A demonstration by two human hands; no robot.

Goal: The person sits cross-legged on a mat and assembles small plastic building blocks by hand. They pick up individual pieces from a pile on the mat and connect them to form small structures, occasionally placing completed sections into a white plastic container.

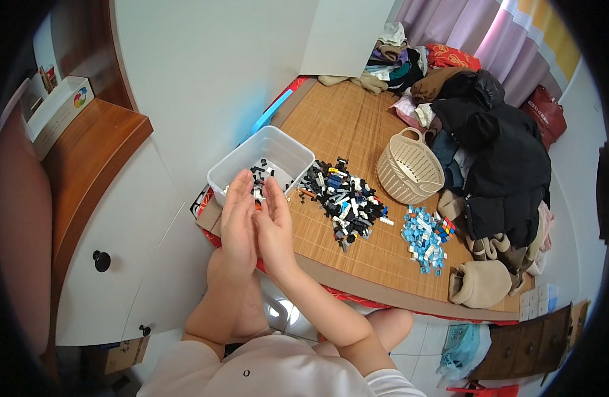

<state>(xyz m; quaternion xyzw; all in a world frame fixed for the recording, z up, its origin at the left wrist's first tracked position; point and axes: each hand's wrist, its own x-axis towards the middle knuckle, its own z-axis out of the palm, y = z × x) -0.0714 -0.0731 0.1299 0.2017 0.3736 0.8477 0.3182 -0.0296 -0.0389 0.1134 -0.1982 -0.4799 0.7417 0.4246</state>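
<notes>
My left hand (237,221) and my right hand (274,228) are raised side by side over the near edge of the mat, fingers stretched out and palms turned toward each other. A narrow gap runs between them, and nothing shows gripped in either. Just beyond the fingertips stands a clear plastic bin (292,153) with some black, grey and white toy bricks (263,167) in it, partly hidden by my hands. To its right spreads a pile of mixed building bricks (347,204), mostly black, white and grey.
Farther right lie light-blue and white tiles (422,241), with a colourful puzzle cube (445,229) beside them. A beige basket (410,165) stands behind. Dark clothes (509,165) heap along the right side. A white cabinet (205,73) borders the bamboo mat (337,116) on the left.
</notes>
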